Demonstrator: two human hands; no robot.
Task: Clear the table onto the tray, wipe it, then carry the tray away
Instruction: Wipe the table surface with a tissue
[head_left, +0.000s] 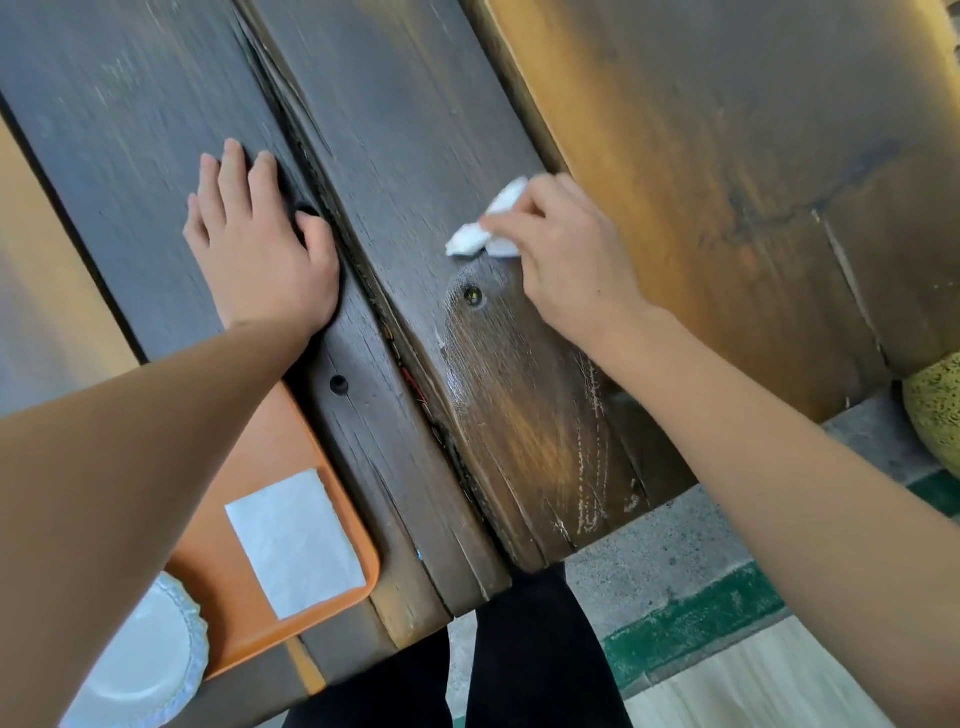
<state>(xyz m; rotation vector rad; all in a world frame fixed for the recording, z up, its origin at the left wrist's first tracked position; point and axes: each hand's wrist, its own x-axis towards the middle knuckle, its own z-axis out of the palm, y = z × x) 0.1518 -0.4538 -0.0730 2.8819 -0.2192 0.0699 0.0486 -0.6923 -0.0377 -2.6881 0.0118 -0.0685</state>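
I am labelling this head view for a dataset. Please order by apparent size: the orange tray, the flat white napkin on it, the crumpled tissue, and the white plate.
1. orange tray, partly hidden by the arm
2. flat white napkin
3. crumpled tissue in the right hand

The white plate is cut off and near the camera, so I leave it unranked.

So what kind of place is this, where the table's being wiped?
Probably a casual eatery or food court seating area. An orange serving tray sits on a worn wooden plank table, carrying a white paper plate and a napkin, and the floor is bare concrete with a green painted stripe.
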